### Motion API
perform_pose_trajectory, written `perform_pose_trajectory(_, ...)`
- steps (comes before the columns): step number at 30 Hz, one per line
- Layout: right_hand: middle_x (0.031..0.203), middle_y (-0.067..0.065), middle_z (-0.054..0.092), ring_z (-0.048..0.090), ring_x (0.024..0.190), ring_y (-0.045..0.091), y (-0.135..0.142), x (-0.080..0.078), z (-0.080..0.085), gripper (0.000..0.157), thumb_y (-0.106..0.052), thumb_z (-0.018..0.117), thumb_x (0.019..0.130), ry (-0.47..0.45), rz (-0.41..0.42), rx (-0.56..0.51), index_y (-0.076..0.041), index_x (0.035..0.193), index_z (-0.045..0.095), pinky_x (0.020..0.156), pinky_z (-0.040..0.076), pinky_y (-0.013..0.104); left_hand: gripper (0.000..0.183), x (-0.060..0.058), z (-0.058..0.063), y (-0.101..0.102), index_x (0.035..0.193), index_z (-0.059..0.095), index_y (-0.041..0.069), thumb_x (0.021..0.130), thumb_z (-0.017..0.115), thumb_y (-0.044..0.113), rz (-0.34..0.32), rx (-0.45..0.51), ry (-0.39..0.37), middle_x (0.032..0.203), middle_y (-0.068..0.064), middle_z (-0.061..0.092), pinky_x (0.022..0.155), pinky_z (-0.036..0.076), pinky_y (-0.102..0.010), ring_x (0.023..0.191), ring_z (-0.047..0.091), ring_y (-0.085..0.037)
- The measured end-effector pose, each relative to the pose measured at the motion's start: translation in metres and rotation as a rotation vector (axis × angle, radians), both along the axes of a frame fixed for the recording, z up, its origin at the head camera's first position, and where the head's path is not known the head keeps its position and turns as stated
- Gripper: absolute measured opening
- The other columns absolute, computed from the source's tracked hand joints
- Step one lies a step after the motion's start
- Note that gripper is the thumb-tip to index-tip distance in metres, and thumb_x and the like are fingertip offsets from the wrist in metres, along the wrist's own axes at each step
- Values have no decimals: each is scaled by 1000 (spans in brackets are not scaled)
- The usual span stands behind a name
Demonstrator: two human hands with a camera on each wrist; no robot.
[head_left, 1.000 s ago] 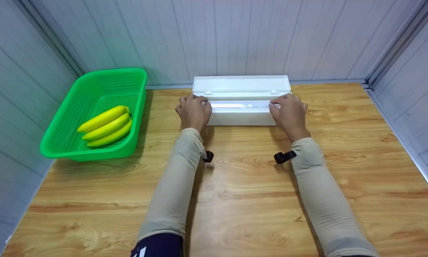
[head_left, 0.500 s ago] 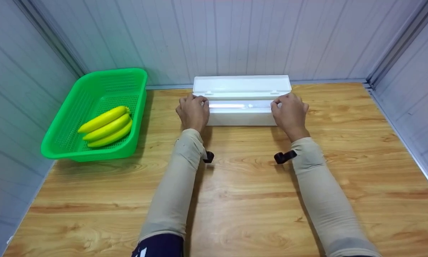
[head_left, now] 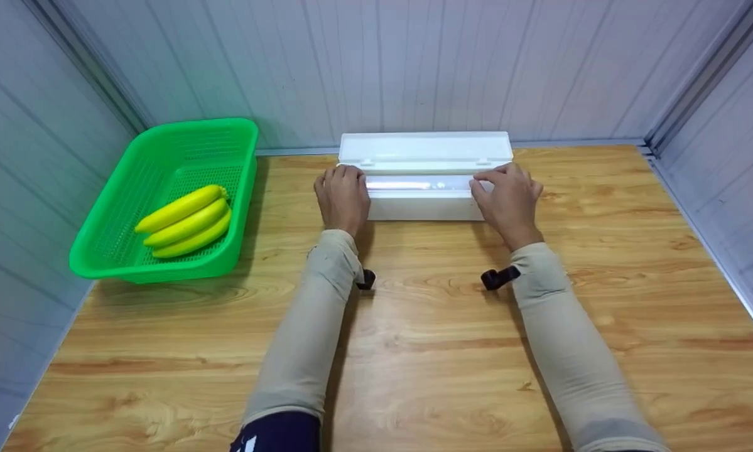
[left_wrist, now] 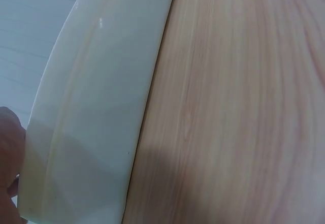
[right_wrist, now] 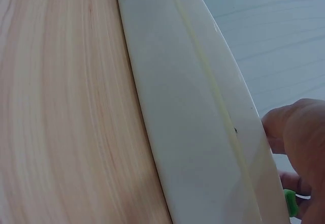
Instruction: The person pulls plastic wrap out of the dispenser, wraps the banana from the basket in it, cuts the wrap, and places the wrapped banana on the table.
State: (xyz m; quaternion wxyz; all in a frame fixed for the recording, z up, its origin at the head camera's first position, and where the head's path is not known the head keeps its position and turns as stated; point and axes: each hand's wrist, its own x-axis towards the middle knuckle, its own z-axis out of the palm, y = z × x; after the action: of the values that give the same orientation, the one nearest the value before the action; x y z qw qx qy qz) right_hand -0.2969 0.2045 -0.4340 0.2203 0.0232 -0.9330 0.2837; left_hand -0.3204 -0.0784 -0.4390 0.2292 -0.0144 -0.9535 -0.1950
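A long white box (head_left: pixel 423 209) stands at the back of the table, its hinged lid (head_left: pixel 425 148) tilted up behind it. A shiny strip of clear plastic film (head_left: pixel 420 183) lies along its opening. My left hand (head_left: pixel 343 198) lies over the box's left end, fingers together and bent across the top; its thumb is hidden in the head view, so I cannot tell its grip. At the right end, my right hand (head_left: pixel 510 199) pinches at the film's edge with thumb and index finger. In the right wrist view, a small green piece (right_wrist: pixel 290 202) shows by the right fingers (right_wrist: pixel 300 132).
To the left stands a green plastic basket (head_left: pixel 245 201) with a bunch of yellow bananas (head_left: pixel 188 221) in it. A panelled wall (head_left: pixel 426 69) rises right behind the box. The wood-grain table (head_left: pixel 426 351) stretches out under both forearms.
My left hand has shifted slightly right, its fingers going from a thumb-and-finger pinch to lying together over the box's end. The right hand has barely moved. Box and basket keep their places.
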Motion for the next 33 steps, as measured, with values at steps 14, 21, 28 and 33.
perform_pose_trajectory(14, 114, 11, 64, 54, 111, 35, -4, 1, 4, 24, -32, 65, 95, -14, 20, 38, -14, 100, 80, 92, 27, 59, 17, -2, 3, -8, 109, 67, 10, 104, 54, 21, 0, 215, -42, 106, -3, 67, 96, 45, -36, 106, 59, -19)
perform_pose_trajectory(21, 121, 12, 64, 51, 115, 37, -9, 0, 4, 26, -32, 63, 94, -47, 43, 50, -14, 103, 80, 92, 26, 60, 19, -3, 5, -12, 113, 63, 11, 106, 51, 24, 40, 329, -121, 107, -3, 64, 94, 45, -36, 106, 57, -19)
perform_pose_trajectory(28, 123, 13, 63, 51, 119, 37, -15, 1, 3, 30, -39, 66, 95, -67, 72, 56, -15, 109, 79, 94, 26, 62, 21, -3, 3, -18, 115, 60, 8, 107, 47, 23, 47, 381, -129, 109, -7, 63, 94, 44, -39, 109, 55, -23)
perform_pose_trajectory(33, 123, 12, 63, 52, 119, 37, -19, 1, 2, 31, -40, 67, 96, -67, 79, 66, -16, 110, 78, 98, 25, 62, 22, -4, 2, -19, 116, 60, 8, 107, 46, 23, 56, 404, -126, 109, -8, 63, 95, 44, -39, 110, 55, -24)
